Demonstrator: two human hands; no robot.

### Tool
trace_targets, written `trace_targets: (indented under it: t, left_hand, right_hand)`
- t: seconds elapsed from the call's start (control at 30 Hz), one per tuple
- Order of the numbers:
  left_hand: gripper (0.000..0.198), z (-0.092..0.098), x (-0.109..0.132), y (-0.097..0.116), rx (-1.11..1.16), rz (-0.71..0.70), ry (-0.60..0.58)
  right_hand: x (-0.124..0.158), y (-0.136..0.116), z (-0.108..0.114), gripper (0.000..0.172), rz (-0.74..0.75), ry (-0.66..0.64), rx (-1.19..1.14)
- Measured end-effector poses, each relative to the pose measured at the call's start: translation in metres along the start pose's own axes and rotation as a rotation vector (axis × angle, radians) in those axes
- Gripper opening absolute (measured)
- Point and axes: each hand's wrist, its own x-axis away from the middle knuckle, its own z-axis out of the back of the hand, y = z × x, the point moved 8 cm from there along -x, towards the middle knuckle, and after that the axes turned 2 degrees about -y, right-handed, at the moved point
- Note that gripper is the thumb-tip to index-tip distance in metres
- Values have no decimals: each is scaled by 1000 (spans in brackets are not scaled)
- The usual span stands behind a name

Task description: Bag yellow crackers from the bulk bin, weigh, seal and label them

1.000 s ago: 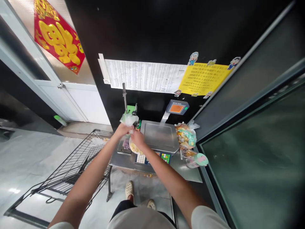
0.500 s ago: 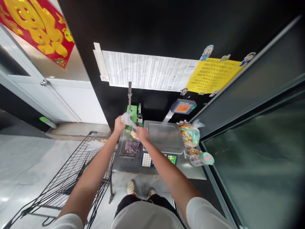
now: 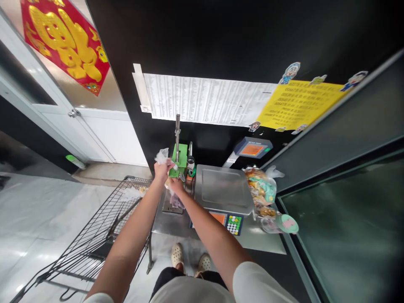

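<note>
My left hand (image 3: 161, 169) is closed around the gathered top of a clear plastic bag (image 3: 162, 155), whose loose end puffs up above the fingers. Lower and to the right, my right hand (image 3: 175, 185) is closed on the same bag, close to a pale yellowish content that is mostly covered. Both hands are at the left front of a green bag-neck sealer (image 3: 180, 155) with an upright metal post. Beneath them a purple cloth (image 3: 175, 201) lies on a flat dark plate on the metal counter, partly hidden by my right hand.
Right of the sealer stands a weighing scale (image 3: 223, 188) with a metal pan, keypad and raised display (image 3: 253, 148). Bagged goods (image 3: 261, 187) and a clear jar with a green lid (image 3: 288, 223) sit beyond it. A wire shopping cart (image 3: 94, 235) stands to the left.
The view has shifted, so the counter appears lower and further right. My hands have moved left relative to the sealer; my right hand has dropped below the left, still on the bag.
</note>
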Motion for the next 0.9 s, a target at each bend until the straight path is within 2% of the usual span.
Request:
trace_targets:
  t: [0.07, 0.13, 0.2, 0.23, 0.3, 0.37, 0.4, 0.43, 0.5, 0.53, 0.6, 0.7, 0.8, 0.9]
  left_hand:
    - [15, -1, 1, -2, 82, 15, 3]
    - [17, -2, 2, -3, 172, 31, 0]
    - [19, -3, 2, -4, 229, 39, -4]
    - [20, -3, 2, -3, 238, 40, -6]
    - [22, -3, 2, -3, 247, 40, -7]
    - [23, -3, 2, -2, 255, 32, -5]
    - [23, -4, 2, -1, 257, 26, -5]
    - [22, -4, 2, 0, 257, 19, -5]
    - [22, -4, 2, 2, 258, 3, -14]
    - [22, -5, 2, 3, 257, -2, -22]
    - [23, -7, 3, 5, 252, -12, -36]
    - [23, -10, 5, 10, 229, -29, -53]
    - [26, -13, 8, 15, 196, -52, -78]
    - [30, -13, 8, 18, 164, -85, -101]
  right_hand:
    - [10, -4, -14, 25, -21, -20, -199]
    - [28, 4, -19, 33, -65, -8, -459]
    - [52, 19, -11, 47, -106, 60, -683]
    - [66, 27, 0, 51, -113, 118, -730]
    - [90, 39, 39, 50, -101, 253, -742]
    - [102, 35, 91, 34, -58, 347, -611]
    - [101, 27, 117, 28, -45, 364, -566]
    - [94, 17, 141, 30, -46, 366, -560]
    - [70, -8, 181, 46, -89, 332, -572]
    - [55, -21, 192, 52, -133, 283, -559]
    - [26, -44, 198, 56, -203, 152, -456]
    - [4, -59, 183, 49, -256, 24, -310]
    - [6, -57, 166, 45, -227, 38, -249]
    - [23, -53, 159, 45, -143, 96, -160]
